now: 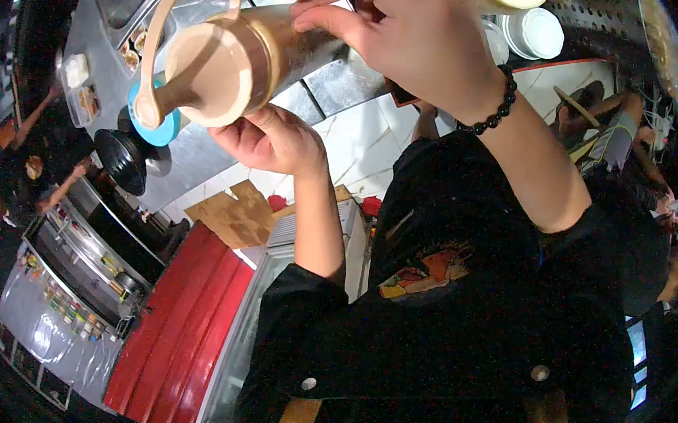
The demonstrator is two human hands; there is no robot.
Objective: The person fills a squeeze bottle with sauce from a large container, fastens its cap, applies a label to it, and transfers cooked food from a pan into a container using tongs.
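Note:
A beige-lidded container (209, 73) with a long loop handle is held tilted, its lid facing the camera and its see-through body reaching back to the right. My left hand (276, 142) grips it from below, thumb and fingers near the lid's rim. Above the body is my right hand (409, 35), a dark beaded bracelet at its wrist. Its thumb and fingers are pinched together beside the container; what lies between them cannot be made out.
Behind the container is a metal counter (188, 166) with a blue round item (155, 116), a black bowl (119, 159) and a clear tray (82, 103). White tubs (536, 33) stand upper right. Another person (33, 170) is at the left; others are at the right.

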